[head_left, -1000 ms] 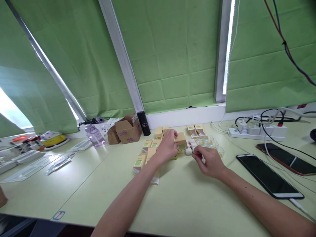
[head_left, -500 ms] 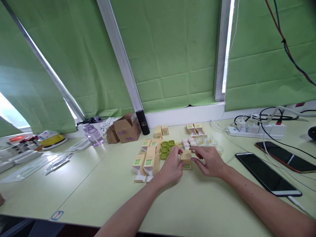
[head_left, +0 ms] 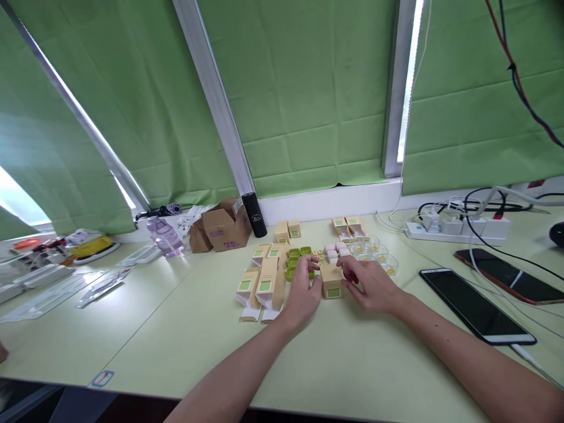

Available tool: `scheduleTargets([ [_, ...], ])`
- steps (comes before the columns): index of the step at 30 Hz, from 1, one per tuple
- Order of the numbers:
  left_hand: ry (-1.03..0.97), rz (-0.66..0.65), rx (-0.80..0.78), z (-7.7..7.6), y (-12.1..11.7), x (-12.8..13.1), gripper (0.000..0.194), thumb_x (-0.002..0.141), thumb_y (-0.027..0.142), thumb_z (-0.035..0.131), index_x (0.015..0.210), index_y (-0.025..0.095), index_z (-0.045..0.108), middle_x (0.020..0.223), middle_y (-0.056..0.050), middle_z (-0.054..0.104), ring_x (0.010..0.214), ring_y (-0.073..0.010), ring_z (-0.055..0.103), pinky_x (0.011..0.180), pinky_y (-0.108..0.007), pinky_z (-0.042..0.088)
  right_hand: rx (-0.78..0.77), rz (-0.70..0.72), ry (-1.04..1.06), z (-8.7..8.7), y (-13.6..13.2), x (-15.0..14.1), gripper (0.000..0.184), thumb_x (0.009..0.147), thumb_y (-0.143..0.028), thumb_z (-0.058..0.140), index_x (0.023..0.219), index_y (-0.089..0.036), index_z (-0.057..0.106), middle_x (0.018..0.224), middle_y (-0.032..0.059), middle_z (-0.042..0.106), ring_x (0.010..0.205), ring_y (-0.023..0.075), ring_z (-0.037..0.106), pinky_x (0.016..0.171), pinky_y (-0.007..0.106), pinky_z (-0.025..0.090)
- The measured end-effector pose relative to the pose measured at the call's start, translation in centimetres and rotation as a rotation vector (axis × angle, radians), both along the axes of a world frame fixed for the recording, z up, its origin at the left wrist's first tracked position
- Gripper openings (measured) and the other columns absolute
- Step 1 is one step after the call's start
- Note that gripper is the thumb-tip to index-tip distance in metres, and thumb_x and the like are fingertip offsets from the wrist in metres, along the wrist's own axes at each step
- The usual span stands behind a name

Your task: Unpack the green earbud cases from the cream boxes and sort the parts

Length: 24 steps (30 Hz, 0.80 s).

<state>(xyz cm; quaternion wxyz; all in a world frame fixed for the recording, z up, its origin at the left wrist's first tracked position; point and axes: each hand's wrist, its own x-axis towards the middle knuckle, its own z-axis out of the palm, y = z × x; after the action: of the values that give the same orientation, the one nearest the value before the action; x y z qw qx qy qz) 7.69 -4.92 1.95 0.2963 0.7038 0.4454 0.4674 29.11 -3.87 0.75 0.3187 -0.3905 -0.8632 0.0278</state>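
Note:
A small tan cardboard box (head_left: 331,281) with a green square window stands on the table between my hands. My right hand (head_left: 372,286) has its thumb and fingertips at the box's right side and top edge, closed on it. On the left, my left hand (head_left: 303,296) is slightly apart from the box, its fingers loosely curved and spread. Behind it lie green trays (head_left: 292,254) with small compartments, partly hidden by the fingers. Pale pink-white blocks (head_left: 331,252) and small clear cups (head_left: 382,258) with yellow bits inside sit just beyond my right hand.
Several tan boxes with open flaps (head_left: 269,281) lie left of my hands; more open boxes (head_left: 348,228) and two closed ones (head_left: 282,231) are farther back. A black cylinder (head_left: 254,214), brown carton (head_left: 227,226), phones (head_left: 478,302) and a power strip (head_left: 458,232) with cables surround the area.
The tan box came forward to the front of the trays, with both hands around it half a second ago. Since then my left hand has moved slightly left, off the box.

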Motion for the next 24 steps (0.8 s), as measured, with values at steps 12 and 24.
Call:
scheduleTargets([
  [12,0.016,0.065,0.021,-0.2,0.1,0.0,0.023,0.095,0.012,0.047,0.113,0.024,0.053,0.112,-0.007,0.062,0.099,-0.0197,0.061,0.089,-0.035,0.05,-0.009,-0.176,0.093,-0.8,0.9,0.0,0.025,0.092,-0.019,0.046,0.117,-0.023,0.048,0.084,0.0004,0.073,0.068,0.0195,0.066,0.063,0.028,0.037],
  [24,0.083,0.043,-0.04,0.3,-0.1,-0.1,0.046,0.078,0.002,0.06,0.12,0.022,0.058,0.114,-0.008,0.063,0.105,-0.0222,0.059,0.097,-0.038,0.046,-0.003,-0.134,0.288,-1.2,1.0,-0.4,0.026,0.093,-0.017,0.046,0.118,-0.026,0.045,0.085,-0.0012,0.074,0.061,0.0177,0.067,0.059,0.028,0.043],
])
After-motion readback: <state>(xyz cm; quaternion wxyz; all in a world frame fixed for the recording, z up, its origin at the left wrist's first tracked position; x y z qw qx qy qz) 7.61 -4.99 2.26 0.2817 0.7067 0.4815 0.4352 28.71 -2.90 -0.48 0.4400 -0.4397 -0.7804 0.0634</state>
